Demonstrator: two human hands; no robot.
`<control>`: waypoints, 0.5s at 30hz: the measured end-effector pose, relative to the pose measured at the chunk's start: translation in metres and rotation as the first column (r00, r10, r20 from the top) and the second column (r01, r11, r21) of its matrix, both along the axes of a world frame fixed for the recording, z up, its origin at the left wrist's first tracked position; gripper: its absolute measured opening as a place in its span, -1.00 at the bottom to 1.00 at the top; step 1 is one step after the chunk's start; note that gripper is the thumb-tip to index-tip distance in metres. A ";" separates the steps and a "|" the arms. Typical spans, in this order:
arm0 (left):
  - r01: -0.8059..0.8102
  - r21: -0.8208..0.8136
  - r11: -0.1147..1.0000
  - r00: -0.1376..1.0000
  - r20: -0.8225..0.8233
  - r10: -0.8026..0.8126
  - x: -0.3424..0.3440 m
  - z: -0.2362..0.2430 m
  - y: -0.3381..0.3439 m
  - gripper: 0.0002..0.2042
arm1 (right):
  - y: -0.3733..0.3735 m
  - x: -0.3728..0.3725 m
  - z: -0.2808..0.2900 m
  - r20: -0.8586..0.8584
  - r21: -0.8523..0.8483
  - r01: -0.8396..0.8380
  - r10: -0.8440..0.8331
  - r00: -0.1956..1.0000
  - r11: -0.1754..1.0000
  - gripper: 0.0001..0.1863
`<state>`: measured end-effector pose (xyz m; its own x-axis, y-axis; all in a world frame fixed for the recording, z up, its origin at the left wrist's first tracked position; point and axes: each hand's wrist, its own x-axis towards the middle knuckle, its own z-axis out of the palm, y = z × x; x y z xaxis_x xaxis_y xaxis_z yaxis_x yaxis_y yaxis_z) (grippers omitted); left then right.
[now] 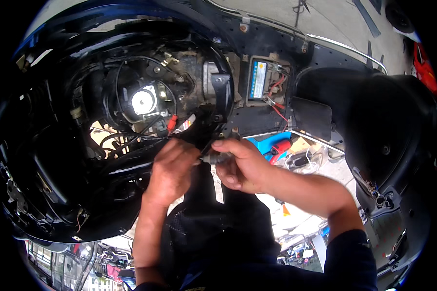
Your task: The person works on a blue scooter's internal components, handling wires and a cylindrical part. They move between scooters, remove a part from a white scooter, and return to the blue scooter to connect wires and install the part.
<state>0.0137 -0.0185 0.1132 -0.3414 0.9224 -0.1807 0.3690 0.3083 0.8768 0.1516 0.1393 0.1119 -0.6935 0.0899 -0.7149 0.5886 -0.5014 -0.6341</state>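
Observation:
Close together at the near edge of the opened black scooter body [131, 167], my two hands meet over a small grey cylindrical part [212, 157]. My right hand [243, 165] is closed around this part, its thumb on top and fingers curled below. My left hand [172, 167] is closed too, its fingertips pinched at the part's left end; what they hold is hidden. Just beyond my left hand, a red connector [172, 123] sits among black cables [124, 138]. A bright round metal piece [144, 101] shows deeper in the open bay.
A battery [260, 80] with red leads lies in the footboard recess. To the right are the black front panel [369, 111] and keys [374, 189] hanging from it. A blue tray [262, 145] and a red-handled tool [280, 147] lie on the ground beyond my right forearm.

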 end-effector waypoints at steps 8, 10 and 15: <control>-0.029 -0.075 0.997 0.995 0.093 0.036 0.003 0.006 0.001 -0.74 | 0.040 -0.012 -0.008 -0.351 0.932 0.133 0.747 0.565 0.337 -0.44; -0.056 -0.104 0.993 0.991 0.119 0.069 0.003 0.009 0.003 -0.75 | 0.047 -0.016 -0.025 -0.290 0.956 0.177 0.833 0.471 0.233 -0.58; -0.081 -0.065 0.995 0.992 0.088 0.087 0.005 0.008 -0.001 -0.74 | 0.043 -0.019 -0.040 -0.236 0.972 0.092 0.900 0.367 0.217 -0.68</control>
<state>0.0189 -0.0192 0.1210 -0.3969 0.8774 -0.2695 0.2594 0.3889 0.8840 0.1331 0.1826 0.0716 -0.9078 -0.3343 0.2534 -0.4175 0.6607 -0.6239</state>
